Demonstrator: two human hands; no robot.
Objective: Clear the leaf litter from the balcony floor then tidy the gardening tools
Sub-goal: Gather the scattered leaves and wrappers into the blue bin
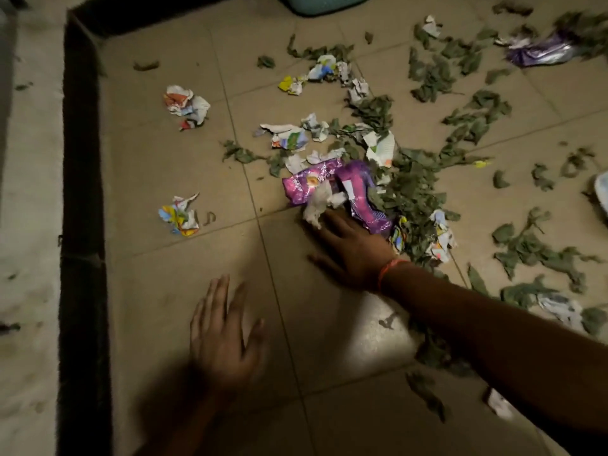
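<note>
We are pressing our right hand (348, 248), fingers flat, against the wrapper (332, 189) and leaves (411, 189); our left hand (223, 330) is hovering spread, gripping nothing. Light scraps may be slipping past.

**Cut off and unclear**

The teal tub (324, 3) is cropped by the top edge, and a pale object (602, 195) by the right edge — neither identifiable. The left hand (223, 330) is motion-blurred. The right hand's (352, 248) fingertips hide under a white wad (320, 205). Wrapper (332, 189) print is unreadable.

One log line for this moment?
right hand: open, on purple wrapper | left hand: open, free | leaves: uncleared
</note>
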